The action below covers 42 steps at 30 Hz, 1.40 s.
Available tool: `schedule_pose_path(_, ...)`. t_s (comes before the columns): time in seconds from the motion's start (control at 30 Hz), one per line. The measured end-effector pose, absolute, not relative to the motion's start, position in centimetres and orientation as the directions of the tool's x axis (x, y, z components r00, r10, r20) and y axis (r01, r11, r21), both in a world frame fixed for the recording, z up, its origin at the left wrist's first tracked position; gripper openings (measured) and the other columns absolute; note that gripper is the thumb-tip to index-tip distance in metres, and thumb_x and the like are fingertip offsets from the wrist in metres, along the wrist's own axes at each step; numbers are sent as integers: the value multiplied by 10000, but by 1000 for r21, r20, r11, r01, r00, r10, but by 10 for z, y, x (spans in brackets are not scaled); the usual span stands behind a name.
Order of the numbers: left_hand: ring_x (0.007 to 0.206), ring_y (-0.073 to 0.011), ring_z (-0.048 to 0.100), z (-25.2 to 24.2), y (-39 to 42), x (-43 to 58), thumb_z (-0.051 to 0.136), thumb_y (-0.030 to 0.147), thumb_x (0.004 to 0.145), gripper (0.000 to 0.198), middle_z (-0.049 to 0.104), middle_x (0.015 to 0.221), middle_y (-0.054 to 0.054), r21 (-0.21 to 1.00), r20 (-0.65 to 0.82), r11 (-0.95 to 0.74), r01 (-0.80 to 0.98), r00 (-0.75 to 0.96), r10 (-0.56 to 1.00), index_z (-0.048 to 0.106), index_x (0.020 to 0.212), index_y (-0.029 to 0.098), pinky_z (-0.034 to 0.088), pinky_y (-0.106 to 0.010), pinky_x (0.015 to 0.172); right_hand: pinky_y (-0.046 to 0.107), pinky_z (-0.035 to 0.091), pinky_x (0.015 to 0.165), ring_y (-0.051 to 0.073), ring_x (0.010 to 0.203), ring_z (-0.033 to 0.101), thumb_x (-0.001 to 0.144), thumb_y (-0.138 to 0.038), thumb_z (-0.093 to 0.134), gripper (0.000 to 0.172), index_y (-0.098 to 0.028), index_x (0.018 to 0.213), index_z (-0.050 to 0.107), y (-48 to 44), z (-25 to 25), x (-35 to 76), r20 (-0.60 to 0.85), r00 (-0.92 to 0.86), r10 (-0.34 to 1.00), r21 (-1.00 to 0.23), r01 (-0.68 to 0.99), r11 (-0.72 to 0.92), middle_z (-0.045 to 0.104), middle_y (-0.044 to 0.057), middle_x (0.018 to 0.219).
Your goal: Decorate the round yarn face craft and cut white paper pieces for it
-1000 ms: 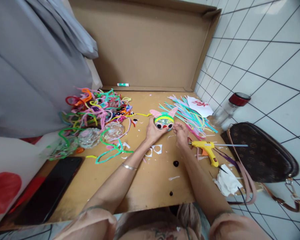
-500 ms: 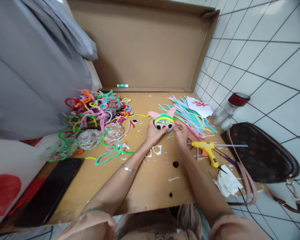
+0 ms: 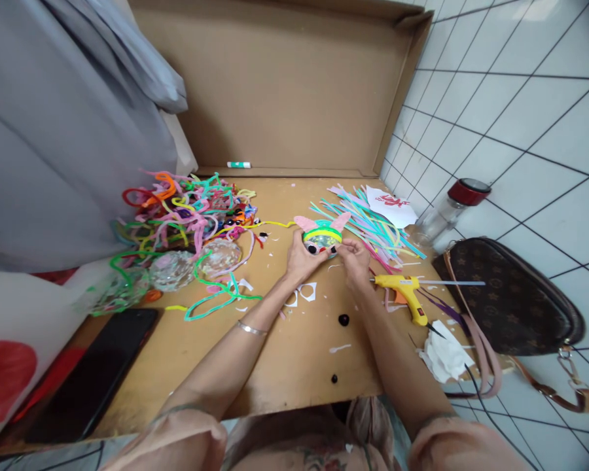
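A clear ball is decorated as an animal face. It has pink ears, a green and yellow band of pipe cleaner, black-and-white eyes and a red nose. My left hand grips it from the left, the thumb across its lower front. At its right side, my right hand is closed, thumb and fingertips against the edge by the right-hand eye. Just right of my right wrist lies a yellow hot glue gun with a glue stick in its back.
Tangled pipe cleaners and clear balls lie left; straight pipe cleaners lie back right. A phone, paper scraps, black beads, crumpled tissue, a brown bag and a jar surround my arms. Cardboard stands behind.
The ball has tilted a little in my hands, its ears shifting slightly right and the eyes showing less. Both hands keep their hold. The whole view has shifted slightly.
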<state>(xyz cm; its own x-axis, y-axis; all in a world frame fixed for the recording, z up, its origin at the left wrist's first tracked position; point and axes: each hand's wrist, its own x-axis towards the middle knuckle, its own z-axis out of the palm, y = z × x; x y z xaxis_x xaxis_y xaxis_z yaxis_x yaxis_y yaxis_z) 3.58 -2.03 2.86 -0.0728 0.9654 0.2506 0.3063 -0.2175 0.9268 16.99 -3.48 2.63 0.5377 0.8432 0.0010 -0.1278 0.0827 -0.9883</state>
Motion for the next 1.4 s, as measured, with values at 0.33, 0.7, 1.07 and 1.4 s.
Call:
schedule_pose_path(0.33, 983, -265, 672, 27, -20, 35, 837, 432, 614, 706, 668, 1069, -84, 917, 267, -233, 324, -65, 961, 480, 1176, 197, 531, -393, 875, 269, 454, 603, 142, 641, 589, 472, -321, 773, 381, -212, 790, 591, -36, 30, 169, -41, 528, 848, -981, -183, 66, 620, -48, 662)
schedule_pose_path(0.7, 992, -277, 674, 27, -18, 34, 833, 438, 627, 720, 660, 1095, -107, 910, 255, -216, 353, -68, 965, 464, 1197, 197, 536, -410, 875, 246, 433, 580, 135, 662, 598, 513, -298, 742, 303, -216, 779, 622, -42, 43, 168, -151, 483, 862, -960, -281, -11, 649, -45, 684)
schedule_pose_path(1.07, 1005, -273, 672, 29, -21, 36, 840, 415, 617, 697, 661, 1085, -85, 907, 255, -211, 364, -77, 964, 477, 1176, 210, 534, -409, 892, 277, 483, 662, 147, 683, 620, 470, -265, 759, 394, -226, 817, 578, -40, 38, 167, -135, 443, 886, -953, -302, 5, 650, -42, 700)
schedule_pose_path(1.4, 986, -268, 674, 30, -23, 36, 840, 400, 625, 688, 667, 1080, -92, 904, 260, -213, 370, -79, 962, 485, 1179, 199, 534, -404, 882, 310, 521, 670, 169, 695, 638, 476, -292, 757, 395, -224, 819, 575, -36, 30, 169, -97, 467, 879, -965, -260, 31, 656, -14, 726)
